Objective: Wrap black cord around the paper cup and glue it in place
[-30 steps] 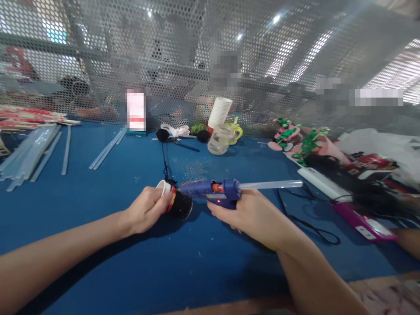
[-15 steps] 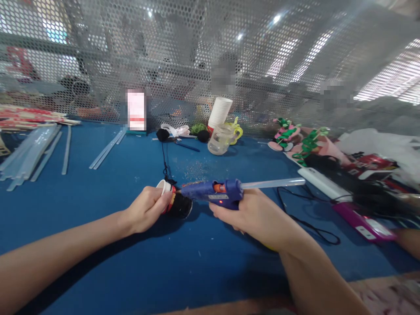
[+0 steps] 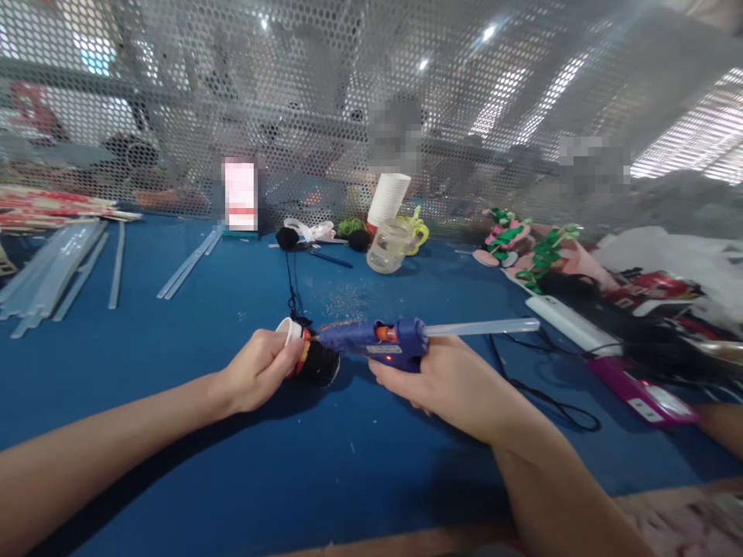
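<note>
My left hand (image 3: 258, 371) grips a paper cup (image 3: 293, 331) lying on its side, its white rim to the left. Black yarn (image 3: 321, 365) covers the cup's other end, with a red and yellow band between. A black strand (image 3: 292, 290) runs from the cup back to a black yarn ball (image 3: 286, 238). My right hand (image 3: 446, 379) is closed round a blue glue gun (image 3: 371, 340), its nozzle at the cup beside the yarn. A clear glue stick (image 3: 481, 328) sticks out of the gun's back, and a small red light glows on its side.
Glue sticks (image 3: 52, 267) lie at the left, near a lit phone (image 3: 240, 195). Stacked white cups (image 3: 388, 199) and a clear mug (image 3: 388, 247) stand at the back. Power strips (image 3: 641, 391), cables and craft flowers (image 3: 505, 236) fill the right. A person's arm (image 3: 723, 427) shows at the right edge.
The glue gun has shifted very slightly left with my right hand. My left hand and the cup look the same.
</note>
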A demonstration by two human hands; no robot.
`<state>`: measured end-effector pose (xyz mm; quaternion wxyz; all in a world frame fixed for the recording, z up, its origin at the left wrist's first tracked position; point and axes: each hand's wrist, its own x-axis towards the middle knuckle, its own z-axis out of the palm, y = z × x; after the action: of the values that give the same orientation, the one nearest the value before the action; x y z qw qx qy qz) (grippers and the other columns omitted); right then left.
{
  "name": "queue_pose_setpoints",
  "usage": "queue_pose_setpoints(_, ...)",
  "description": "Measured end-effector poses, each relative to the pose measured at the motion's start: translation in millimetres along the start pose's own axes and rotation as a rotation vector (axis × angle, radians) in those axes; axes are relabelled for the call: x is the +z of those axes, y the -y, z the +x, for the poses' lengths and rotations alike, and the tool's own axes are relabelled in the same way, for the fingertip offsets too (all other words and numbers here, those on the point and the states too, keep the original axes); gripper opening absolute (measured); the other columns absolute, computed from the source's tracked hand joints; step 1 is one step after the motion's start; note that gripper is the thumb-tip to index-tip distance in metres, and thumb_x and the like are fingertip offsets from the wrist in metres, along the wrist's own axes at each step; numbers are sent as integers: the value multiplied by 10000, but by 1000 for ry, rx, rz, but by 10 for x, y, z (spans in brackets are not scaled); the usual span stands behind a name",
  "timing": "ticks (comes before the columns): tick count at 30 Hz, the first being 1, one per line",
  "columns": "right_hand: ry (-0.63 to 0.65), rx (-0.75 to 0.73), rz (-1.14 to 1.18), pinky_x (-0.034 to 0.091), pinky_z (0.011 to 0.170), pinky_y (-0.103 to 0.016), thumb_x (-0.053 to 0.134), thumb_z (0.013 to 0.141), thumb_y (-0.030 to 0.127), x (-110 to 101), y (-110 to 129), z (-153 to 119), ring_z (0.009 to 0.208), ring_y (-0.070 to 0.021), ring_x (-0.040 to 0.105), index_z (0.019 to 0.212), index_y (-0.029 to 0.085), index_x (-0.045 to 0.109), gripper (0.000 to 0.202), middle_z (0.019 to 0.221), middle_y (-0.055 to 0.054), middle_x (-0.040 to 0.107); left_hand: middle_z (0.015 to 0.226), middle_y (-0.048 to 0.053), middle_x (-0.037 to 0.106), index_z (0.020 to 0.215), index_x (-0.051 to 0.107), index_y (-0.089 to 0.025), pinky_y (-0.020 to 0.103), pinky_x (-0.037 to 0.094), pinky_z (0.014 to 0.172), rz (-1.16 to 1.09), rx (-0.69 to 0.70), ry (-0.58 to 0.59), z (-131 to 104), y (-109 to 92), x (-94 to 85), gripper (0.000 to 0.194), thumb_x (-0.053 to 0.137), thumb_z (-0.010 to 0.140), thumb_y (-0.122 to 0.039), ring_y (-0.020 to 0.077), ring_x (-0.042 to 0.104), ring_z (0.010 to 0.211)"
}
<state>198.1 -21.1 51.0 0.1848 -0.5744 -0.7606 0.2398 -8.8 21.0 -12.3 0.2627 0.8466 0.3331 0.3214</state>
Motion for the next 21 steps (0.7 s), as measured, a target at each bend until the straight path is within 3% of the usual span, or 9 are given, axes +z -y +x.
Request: queue_pose_setpoints(21, 17, 43, 13, 282, 352, -184, 454, 688, 232, 11, 9, -7, 349, -63, 369, 450, 176, 408, 249, 374, 53, 411, 439, -51, 320, 474, 321, -152, 190, 245, 422, 4, 1, 2, 6, 7, 5, 383, 243, 848, -186, 53, 262, 415)
